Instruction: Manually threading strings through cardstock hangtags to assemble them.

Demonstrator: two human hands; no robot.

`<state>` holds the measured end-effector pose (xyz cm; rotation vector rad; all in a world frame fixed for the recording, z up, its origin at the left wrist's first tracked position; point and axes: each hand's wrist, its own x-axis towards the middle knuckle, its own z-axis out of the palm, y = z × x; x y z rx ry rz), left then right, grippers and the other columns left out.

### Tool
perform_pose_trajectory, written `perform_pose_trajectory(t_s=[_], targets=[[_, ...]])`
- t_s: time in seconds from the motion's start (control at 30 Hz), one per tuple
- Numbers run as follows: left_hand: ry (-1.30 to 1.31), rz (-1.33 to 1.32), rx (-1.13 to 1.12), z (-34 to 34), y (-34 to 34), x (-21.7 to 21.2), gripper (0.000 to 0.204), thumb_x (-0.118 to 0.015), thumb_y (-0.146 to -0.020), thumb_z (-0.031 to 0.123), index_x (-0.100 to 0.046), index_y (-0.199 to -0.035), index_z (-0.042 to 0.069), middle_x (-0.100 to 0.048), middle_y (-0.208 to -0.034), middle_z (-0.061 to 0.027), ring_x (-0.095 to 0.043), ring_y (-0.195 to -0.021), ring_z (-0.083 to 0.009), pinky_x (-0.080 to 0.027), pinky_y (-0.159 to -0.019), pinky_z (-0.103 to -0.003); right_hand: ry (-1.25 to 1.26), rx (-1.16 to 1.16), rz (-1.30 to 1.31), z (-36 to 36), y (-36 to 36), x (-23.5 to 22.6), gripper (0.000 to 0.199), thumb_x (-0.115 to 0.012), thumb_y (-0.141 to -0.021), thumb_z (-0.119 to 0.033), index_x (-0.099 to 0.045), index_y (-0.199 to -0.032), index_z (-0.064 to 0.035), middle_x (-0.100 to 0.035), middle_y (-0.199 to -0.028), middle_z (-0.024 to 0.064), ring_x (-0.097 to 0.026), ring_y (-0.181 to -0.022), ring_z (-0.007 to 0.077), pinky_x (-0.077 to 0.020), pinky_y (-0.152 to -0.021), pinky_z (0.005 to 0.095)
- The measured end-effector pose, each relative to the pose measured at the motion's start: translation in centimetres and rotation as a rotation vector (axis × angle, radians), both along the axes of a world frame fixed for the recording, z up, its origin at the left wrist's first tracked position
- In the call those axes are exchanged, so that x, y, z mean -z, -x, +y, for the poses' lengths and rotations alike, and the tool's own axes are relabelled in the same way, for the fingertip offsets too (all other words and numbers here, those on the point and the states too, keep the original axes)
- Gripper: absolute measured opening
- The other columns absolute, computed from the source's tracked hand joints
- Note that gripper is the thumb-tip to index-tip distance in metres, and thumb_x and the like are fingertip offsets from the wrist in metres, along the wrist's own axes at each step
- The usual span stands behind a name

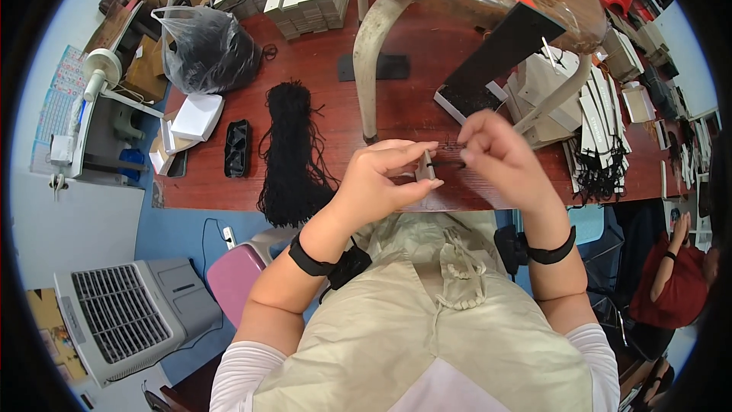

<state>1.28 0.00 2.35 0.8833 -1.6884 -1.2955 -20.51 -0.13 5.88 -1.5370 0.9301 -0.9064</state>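
My left hand (381, 175) pinches a small pale card (425, 167) by its edges between thumb and fingers, just above the table's near edge. A short black cord (447, 163) runs from the card toward my right hand (503, 156). The fingers of that hand are curled, with the cord's end at the thumb tip; the exact grip is slightly blurred. To the left of my left hand lies a thick bundle of black cords (288, 152). White tags with black cords (598, 133) are heaped to the right of my right hand.
A wooden stool (370, 61) stands on the red table (320, 53) ahead of my hands. Beside it are a black box (488, 61) and a flat black strip (390, 67). A black tray (237, 149), a plastic bag (206, 49) and stacked white boxes (309, 0) occupy the left. Another person (671, 282) sits at right.
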Motion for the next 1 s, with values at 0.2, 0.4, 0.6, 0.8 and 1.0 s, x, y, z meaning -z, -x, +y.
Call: perform_pose_trajectory(t_s=[0.2,0.4,0.6,0.8,1.0], targets=[[0.169,-0.102,-0.009,-0.2,-0.5,0.8,0.045,-0.076,-0.068,0.001,-0.065,-0.112,0.003,-0.065,-0.103,-0.0098,-0.064,-0.089,-0.0159,-0.053,-0.080,-0.027,-0.016,-0.012,-0.046,0.7,-0.2,0.4,0.010,-0.053,-0.086,-0.001,-0.049,-0.095,-0.0030,-0.052,-0.073,0.0022,-0.050,-0.059,0.0106,-0.0412,-0.053,0.0276],[0.330,-0.326,-0.056,0.2,0.3,-0.4,0.041,-0.074,-0.069,0.010,-0.067,-0.109,0.009,-0.063,-0.090,-0.0047,-0.061,-0.075,-0.0200,-0.052,-0.062,-0.030,-0.268,-0.043,-0.535,2.4,0.4,-1.4,0.013,-0.054,-0.088,0.000,-0.045,-0.097,-0.0040,-0.047,-0.076,0.0012,-0.042,-0.054,0.0054,-0.0400,-0.046,0.0230],[0.577,-0.465,-0.054,-0.3,1.6,-0.5,0.044,-0.073,-0.063,0.008,-0.067,-0.107,0.010,-0.061,-0.087,-0.0041,-0.059,-0.077,-0.0217,-0.050,-0.065,-0.034,-0.293,0.044,-0.598,2.7,2.3,-0.2,0.016,-0.055,-0.087,0.000,-0.043,-0.097,-0.0057,-0.045,-0.071,-0.0013,-0.039,-0.054,0.0041,-0.0356,-0.045,0.0211],[0.734,-0.501,-0.026,-0.3,2.4,-1.4,0.045,-0.072,-0.065,0.007,-0.066,-0.109,0.008,-0.060,-0.094,-0.0060,-0.058,-0.083,-0.0242,-0.050,-0.069,-0.035,-0.104,0.083,0.149,3.1,1.5,-1.1,0.022,-0.066,-0.086,-0.017,-0.057,-0.100,-0.0040,-0.042,-0.060,-0.0066,-0.039,-0.055,0.0029,-0.0350,-0.049,0.0215],[0.675,-0.426,0.012,0.3,2.5,-1.5,0.042,-0.076,-0.066,0.010,-0.065,-0.107,0.006,-0.061,-0.101,-0.0077,-0.058,-0.089,-0.0259,-0.050,-0.075,-0.035,-0.175,-0.014,0.182,2.7,3.6,1.7,0.016,-0.066,-0.085,-0.017,-0.059,-0.083,-0.0036,-0.049,-0.062,-0.0053,-0.042,-0.057,0.0050,-0.0354,-0.049,0.0240]])
